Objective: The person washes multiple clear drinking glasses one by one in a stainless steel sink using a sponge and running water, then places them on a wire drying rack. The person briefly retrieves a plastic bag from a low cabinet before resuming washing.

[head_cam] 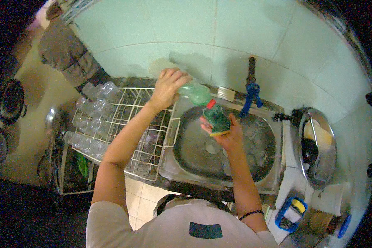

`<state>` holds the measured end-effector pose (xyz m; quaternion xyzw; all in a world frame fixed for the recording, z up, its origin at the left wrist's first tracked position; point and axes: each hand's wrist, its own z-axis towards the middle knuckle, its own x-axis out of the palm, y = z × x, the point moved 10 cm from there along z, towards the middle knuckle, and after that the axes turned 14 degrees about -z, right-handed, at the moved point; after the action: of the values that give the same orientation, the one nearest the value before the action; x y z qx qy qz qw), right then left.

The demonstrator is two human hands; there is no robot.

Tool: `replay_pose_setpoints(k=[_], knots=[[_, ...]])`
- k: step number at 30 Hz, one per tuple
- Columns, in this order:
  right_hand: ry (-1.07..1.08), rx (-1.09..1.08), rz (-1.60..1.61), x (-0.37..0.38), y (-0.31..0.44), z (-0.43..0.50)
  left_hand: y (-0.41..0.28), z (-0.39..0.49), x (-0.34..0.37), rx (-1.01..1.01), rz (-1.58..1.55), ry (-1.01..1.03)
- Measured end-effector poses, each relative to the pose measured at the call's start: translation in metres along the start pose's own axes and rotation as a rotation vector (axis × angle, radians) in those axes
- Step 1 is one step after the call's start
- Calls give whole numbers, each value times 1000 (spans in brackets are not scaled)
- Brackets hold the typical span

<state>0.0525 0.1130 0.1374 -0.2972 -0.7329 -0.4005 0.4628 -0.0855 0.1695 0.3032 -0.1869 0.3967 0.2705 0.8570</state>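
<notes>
My left hand (170, 85) grips a translucent bottle of green liquid (196, 92), tilted with its red cap (211, 104) downward. Cupped over the sink, my right hand (233, 136) supports a sponge with a dark green scouring face and a yellow underside (217, 119). The cap appears to touch or nearly touch the green face; whether liquid is flowing I cannot tell. Below both hands is a stainless steel sink (190, 136), where several clear glasses (257, 144) lie toward the right side.
Left of the sink, a white wire dish rack (138, 126) carries several clear glasses (94, 108). A blue-handled faucet (252, 91) projects from the tiled wall. On the right are a metal bowl holding utensils (318, 155) and a blue tray with sponges (293, 214).
</notes>
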Motion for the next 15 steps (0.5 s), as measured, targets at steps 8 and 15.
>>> replay_pose_setpoints(k=[8,15], knots=[[67,68,15,-2,-10,-17,149,-61,-9,-768,-408,-499],[26,115,-26,-25,-13,-28,152,-80,-29,-902,-135,-222]])
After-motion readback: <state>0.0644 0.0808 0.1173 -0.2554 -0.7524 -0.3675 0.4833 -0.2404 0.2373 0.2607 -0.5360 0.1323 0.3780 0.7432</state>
